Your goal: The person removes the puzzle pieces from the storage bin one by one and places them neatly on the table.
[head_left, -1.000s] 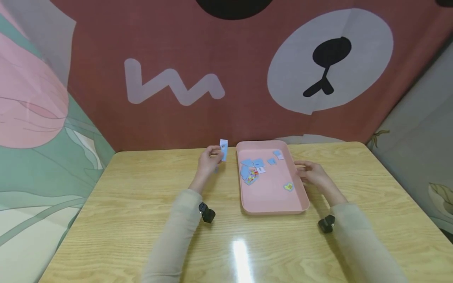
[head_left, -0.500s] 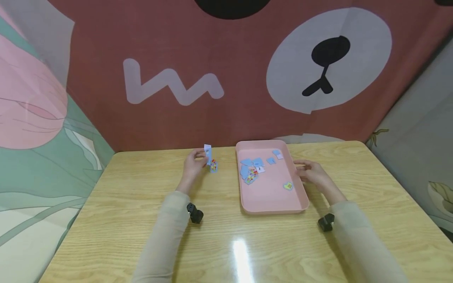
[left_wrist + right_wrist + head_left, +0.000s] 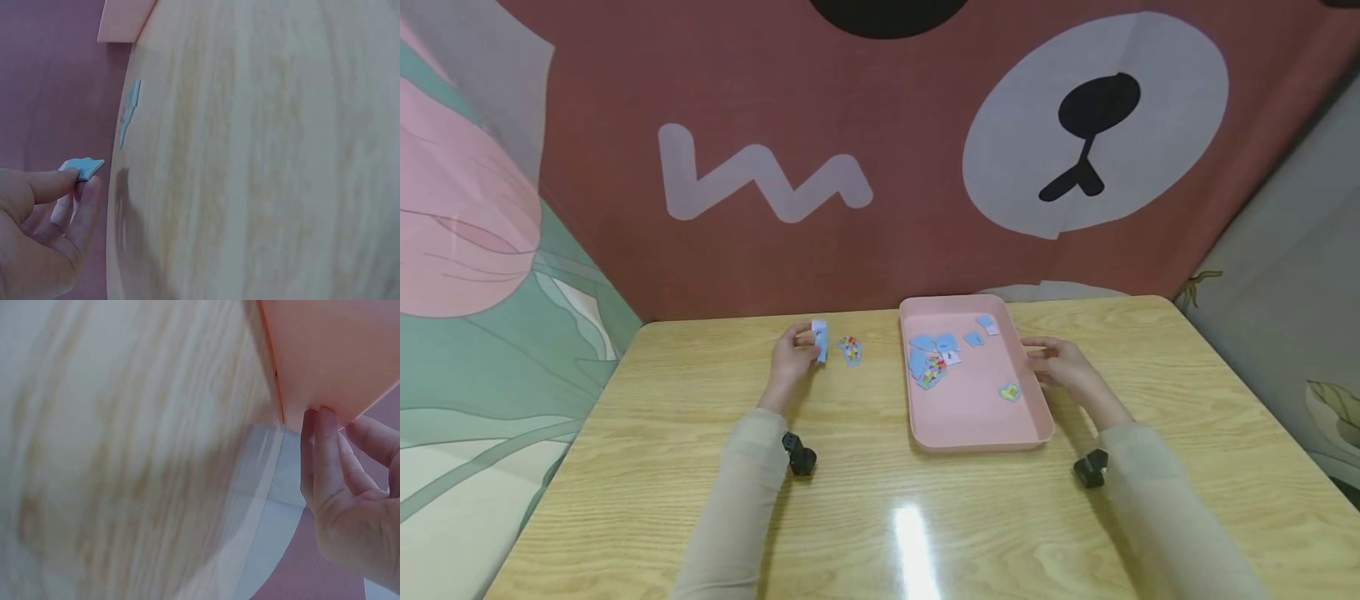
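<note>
My left hand (image 3: 790, 358) pinches a pale blue puzzle piece (image 3: 819, 340) between thumb and fingers, over the far left half of the table. The left wrist view shows that same left hand (image 3: 50, 225) with the piece (image 3: 84, 167) held by its edge. Just right of it a blue puzzle piece with a multicoloured print (image 3: 852, 351) lies on the wood. At the pink tray (image 3: 977, 425), the right hand (image 3: 1063, 367) has its fingertips against the outer right wall; its fingers (image 3: 328, 450) look fairly straight in the right wrist view.
Several blue puzzle pieces (image 3: 945, 342) lie in the tray's left part, some overlapping. Two small ones sit near its far end, and a yellow-and-blue piece (image 3: 1011, 392) is near the right wall. A brown printed cloth (image 3: 760, 267) hangs behind the wooden table (image 3: 647, 433).
The left hand has moved left with its puzzle piece. The multicoloured piece, hidden a second ago, now shows fully on the table. The right hand stays at the tray.
</note>
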The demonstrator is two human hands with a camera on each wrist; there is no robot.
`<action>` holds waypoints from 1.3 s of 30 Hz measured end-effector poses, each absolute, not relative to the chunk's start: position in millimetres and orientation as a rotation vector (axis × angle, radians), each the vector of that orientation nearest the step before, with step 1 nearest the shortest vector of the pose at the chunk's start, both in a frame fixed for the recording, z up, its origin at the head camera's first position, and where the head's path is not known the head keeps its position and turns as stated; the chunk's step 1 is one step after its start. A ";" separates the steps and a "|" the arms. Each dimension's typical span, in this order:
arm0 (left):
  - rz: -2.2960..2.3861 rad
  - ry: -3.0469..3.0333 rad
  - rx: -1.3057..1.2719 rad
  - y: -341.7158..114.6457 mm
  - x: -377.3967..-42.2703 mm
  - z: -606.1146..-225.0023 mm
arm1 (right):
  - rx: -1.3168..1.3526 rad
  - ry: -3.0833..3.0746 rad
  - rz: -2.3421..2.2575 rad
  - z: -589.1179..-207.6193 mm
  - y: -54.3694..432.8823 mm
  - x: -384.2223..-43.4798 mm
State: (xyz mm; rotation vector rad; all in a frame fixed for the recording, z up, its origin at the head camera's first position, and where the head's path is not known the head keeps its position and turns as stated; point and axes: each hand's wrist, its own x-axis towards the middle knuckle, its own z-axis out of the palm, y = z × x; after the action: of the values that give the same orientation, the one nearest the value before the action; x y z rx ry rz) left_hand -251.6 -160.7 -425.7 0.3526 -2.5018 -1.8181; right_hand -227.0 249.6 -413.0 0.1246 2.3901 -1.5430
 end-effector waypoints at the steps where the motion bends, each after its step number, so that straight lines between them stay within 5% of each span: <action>1: -1.821 -2.508 0.354 -161.6 -251.2 -426.1 | 0.124 2.389 -1.544 -412.9 249.9 -227.2; 39: -1.821 -2.595 0.444 -168.2 -251.1 -439.5 | 0.099 2.390 -1.540 -412.5 249.5 -225.5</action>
State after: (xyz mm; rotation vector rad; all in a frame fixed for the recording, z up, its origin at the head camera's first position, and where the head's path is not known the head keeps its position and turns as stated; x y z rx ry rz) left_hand -251.1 -168.2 -439.5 0.4440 -2.5949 -1.8212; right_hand -225.5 249.5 -412.5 0.0994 2.3905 -1.5398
